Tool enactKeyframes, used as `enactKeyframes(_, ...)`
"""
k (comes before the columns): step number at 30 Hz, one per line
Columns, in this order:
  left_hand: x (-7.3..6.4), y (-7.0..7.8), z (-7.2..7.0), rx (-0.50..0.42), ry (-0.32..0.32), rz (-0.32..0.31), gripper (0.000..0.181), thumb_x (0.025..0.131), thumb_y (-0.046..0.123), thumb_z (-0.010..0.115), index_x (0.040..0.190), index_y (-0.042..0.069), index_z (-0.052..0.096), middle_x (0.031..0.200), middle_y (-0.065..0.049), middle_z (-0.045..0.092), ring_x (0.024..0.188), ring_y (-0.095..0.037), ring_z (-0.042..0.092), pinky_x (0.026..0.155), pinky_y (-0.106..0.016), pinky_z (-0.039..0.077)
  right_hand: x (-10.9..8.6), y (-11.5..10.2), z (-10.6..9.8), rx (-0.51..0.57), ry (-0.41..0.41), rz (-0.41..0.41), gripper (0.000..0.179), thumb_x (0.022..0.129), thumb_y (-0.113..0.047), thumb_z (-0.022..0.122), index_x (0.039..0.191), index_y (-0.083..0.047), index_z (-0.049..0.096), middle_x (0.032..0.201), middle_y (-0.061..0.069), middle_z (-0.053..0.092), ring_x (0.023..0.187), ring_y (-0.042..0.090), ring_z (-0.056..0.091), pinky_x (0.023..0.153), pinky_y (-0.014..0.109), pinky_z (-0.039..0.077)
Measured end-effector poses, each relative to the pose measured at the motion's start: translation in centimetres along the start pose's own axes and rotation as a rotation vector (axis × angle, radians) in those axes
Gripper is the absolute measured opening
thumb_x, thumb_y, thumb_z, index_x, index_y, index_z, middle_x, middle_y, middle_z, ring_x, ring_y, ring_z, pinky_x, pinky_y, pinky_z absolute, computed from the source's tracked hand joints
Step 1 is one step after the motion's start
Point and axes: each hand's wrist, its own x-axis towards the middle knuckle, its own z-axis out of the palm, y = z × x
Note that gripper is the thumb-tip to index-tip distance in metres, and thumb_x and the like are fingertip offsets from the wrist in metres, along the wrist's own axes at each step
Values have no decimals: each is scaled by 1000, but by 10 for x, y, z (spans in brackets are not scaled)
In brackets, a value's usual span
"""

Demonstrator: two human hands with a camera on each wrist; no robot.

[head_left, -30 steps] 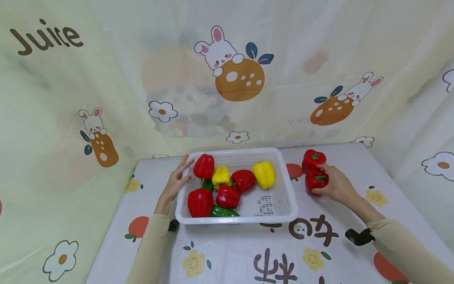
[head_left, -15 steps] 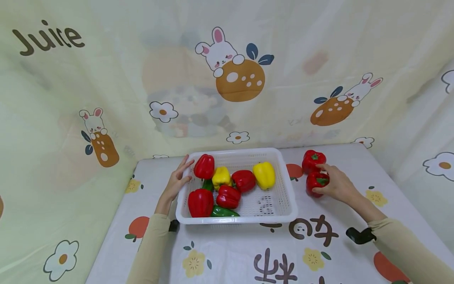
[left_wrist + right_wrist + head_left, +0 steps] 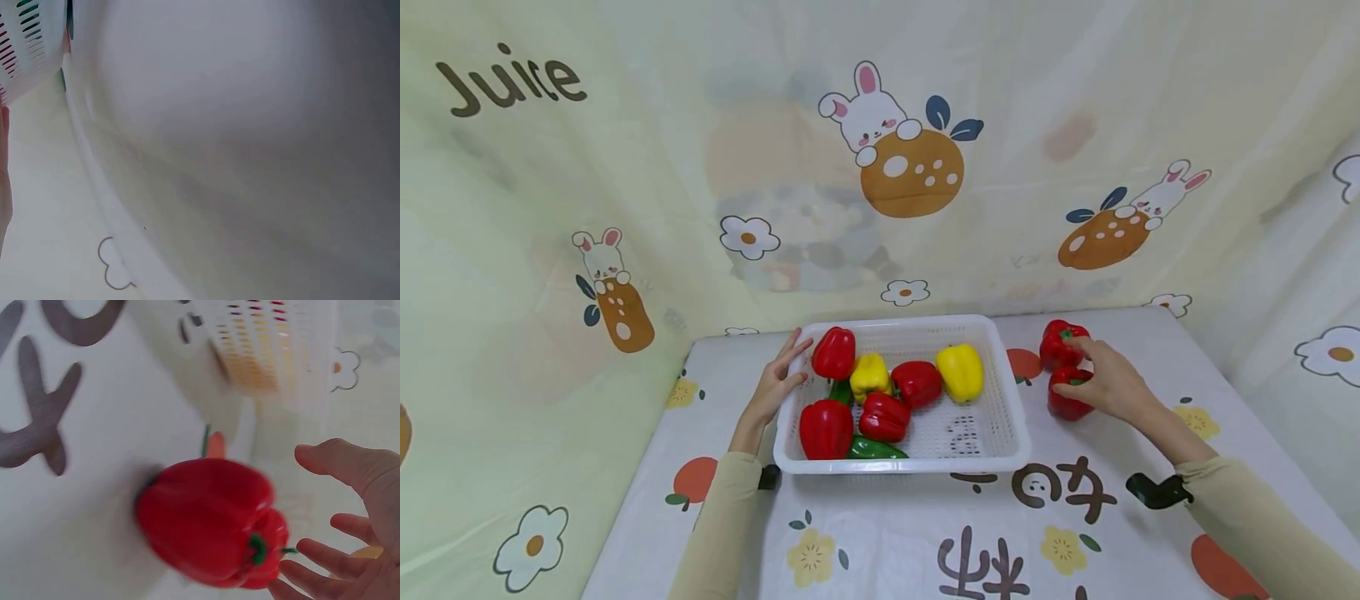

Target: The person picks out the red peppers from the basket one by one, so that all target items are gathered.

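My left hand [image 3: 767,392] rests on the left rim of a white plastic basket [image 3: 917,464], fingers extended along it. Inside lie several red bell peppers [image 3: 826,429], two yellow bell peppers [image 3: 960,372] and green peppers [image 3: 876,449]. Right of the basket, two more red bell peppers stand on the table, a far one [image 3: 1057,350] and a near one [image 3: 1067,403]. Over the near one hovers my right hand [image 3: 1116,387]. In the right wrist view that hand [image 3: 384,509] has thumb and fingers spread, apart from the near red bell pepper [image 3: 200,515].
A printed cloth covers the table [image 3: 865,533], and a patterned curtain [image 3: 1000,267] rises right behind the basket. Similar hanging cloth closes in the left and right sides. In the left wrist view, part of the basket's slotted wall [image 3: 28,44] shows at upper left.
My right hand has let go of the near red bell pepper and risen slightly, its fingers parting. The pepper stays standing beside the far one. My left hand remains at the basket's rim.
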Motion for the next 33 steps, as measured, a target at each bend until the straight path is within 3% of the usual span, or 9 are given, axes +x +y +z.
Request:
enactKeyframes(7,-2,-1,-3,7,12,1,52,90,-15,46,142,-15,38,161,-26,11,148,-42,8,109,-59,29,15,-36,-4,-4,2,-42,82,76,-23,83,142,2,41,137,31,44,122,50,43,82,63,52)
enactKeyframes(13,-3,-2,-3,3,11,2,52,90,-15,46,141,-16,38,161,-27,11,148,-43,8,108,-59,30,27,-65,4,27,-30,-135,76,80,-23,81,142,2,45,140,28,46,124,45,45,94,65,45)
enactKeyframes(19,-1,-3,-4,1,11,8,52,90,-16,46,141,-16,38,160,-28,11,148,-43,7,111,-62,23,40,-98,16,9,-117,-216,74,80,-23,81,141,1,47,142,27,47,126,44,46,100,63,41)
enactKeyframes(27,4,-2,-5,-19,10,-2,52,91,-15,46,143,-13,39,162,-23,11,149,-39,7,112,-62,23,65,-138,37,-80,-271,-318,71,80,-22,81,141,-4,50,140,22,51,121,38,51,100,57,45)
enactKeyframes(33,3,-2,-2,-42,-5,1,52,91,-16,46,142,-15,38,162,-25,9,149,-39,4,114,-62,19,78,-159,55,-124,-396,-327,70,82,-23,79,142,-6,48,141,20,50,124,35,50,102,53,44)
